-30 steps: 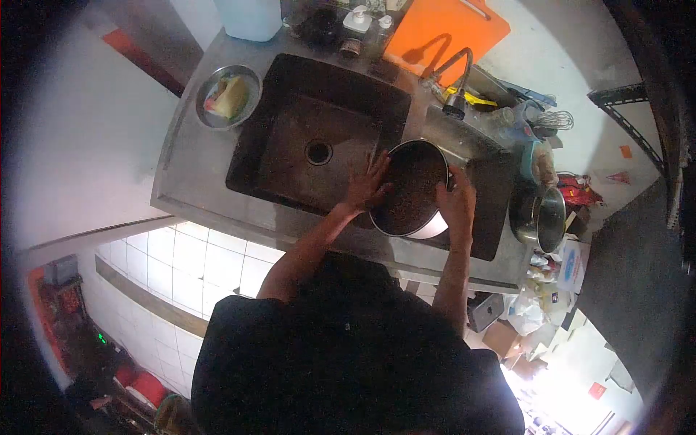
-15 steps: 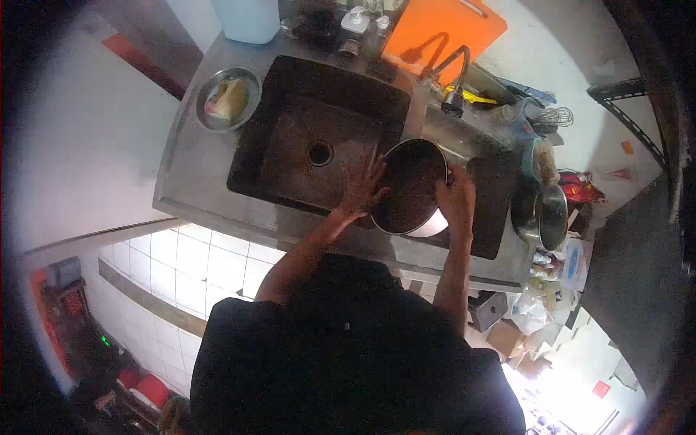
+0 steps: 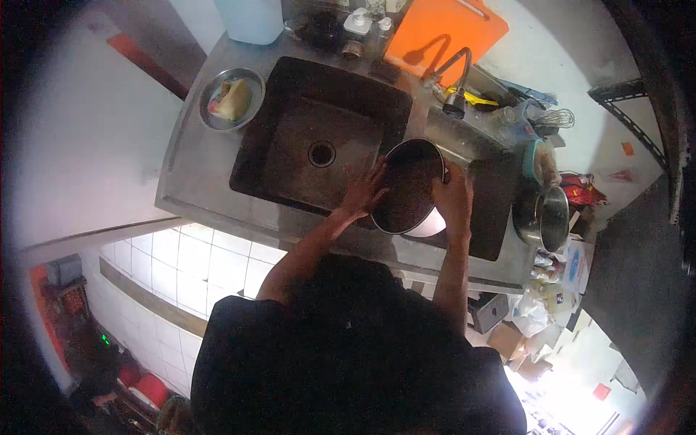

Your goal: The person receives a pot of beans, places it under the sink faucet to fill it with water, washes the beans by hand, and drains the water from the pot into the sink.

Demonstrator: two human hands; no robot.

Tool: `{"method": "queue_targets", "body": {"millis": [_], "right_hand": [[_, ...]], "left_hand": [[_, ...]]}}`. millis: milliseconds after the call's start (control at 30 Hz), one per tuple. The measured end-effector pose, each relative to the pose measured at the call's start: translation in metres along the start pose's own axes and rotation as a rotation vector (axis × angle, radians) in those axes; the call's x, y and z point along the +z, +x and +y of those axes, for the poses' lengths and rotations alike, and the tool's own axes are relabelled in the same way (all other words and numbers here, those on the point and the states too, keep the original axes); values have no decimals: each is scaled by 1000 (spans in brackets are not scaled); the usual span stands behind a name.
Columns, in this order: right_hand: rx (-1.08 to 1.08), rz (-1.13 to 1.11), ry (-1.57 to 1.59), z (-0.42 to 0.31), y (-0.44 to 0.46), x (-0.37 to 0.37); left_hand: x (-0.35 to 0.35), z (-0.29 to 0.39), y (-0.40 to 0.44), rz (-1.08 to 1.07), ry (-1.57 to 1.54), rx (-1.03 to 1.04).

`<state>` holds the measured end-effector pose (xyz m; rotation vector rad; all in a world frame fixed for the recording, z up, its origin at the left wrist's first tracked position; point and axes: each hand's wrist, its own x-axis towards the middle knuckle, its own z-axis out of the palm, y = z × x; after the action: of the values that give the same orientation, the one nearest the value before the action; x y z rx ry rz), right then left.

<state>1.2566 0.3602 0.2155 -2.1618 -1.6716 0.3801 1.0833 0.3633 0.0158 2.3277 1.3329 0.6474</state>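
A deep metal pot (image 3: pixel 410 190) with a dark inside is tipped over the divider between the two basins, its mouth turned up and toward the left. My right hand (image 3: pixel 454 194) is closed on the pot's right rim. At the left rim, my left hand (image 3: pixel 365 194) has its fingers spread, the tips touching or very near the edge. The left sink basin (image 3: pixel 290 156), dark with a round drain (image 3: pixel 322 154), lies just beyond that hand. Part of the right basin (image 3: pixel 489 210) is hidden by the pot and my right arm.
A faucet (image 3: pixel 455 101) hangs behind the pot. A metal plate (image 3: pixel 250 119) with food or a sponge-like item stands at the left. An orange cutting board (image 3: pixel 442 36) leans at the back. Another metal pot (image 3: pixel 552 221) and a whisk (image 3: pixel 557 117) sit on the right.
The pot has tilted slightly more, and my right hand has shifted a little left with its rim. My left hand keeps nearly the same place at the left edge.
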Motion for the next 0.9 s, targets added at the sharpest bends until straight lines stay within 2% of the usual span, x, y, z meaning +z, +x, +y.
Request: {"method": "queue_targets", "body": {"millis": [67, 100, 167, 233, 333, 433, 500, 600, 733, 767, 833, 900], "right_hand": [[25, 3, 4, 3, -1, 0], [50, 6, 8, 3, -2, 0], [41, 7, 29, 4, -2, -3], [37, 10, 49, 7, -3, -4], [-51, 61, 30, 11, -2, 0], [-13, 35, 6, 2, -1, -6], [81, -74, 36, -6, -2, -18], [51, 57, 139, 32, -8, -13], [14, 0, 214, 83, -11, -21], [-42, 48, 263, 91, -14, -19], [12, 48, 254, 82, -19, -22], [61, 42, 253, 67, -20, -22]], "left_hand": [[-7, 4, 0, 17, 34, -1], [-5, 2, -1, -52, -238, -50], [0, -1, -1, -121, -511, -100], [10, -3, 1, -3, -62, 26], [17, -2, -3, -50, 7, -34], [18, -8, -5, -67, 16, 23], [15, -6, -4, -25, -53, 24], [7, 6, 5, -1, -139, 8], [2, 21, 11, -57, -128, 17], [1, 21, 13, -60, -129, 23], [2, 20, 14, -160, -38, 33], [5, 16, 10, -115, -55, 32]]}}
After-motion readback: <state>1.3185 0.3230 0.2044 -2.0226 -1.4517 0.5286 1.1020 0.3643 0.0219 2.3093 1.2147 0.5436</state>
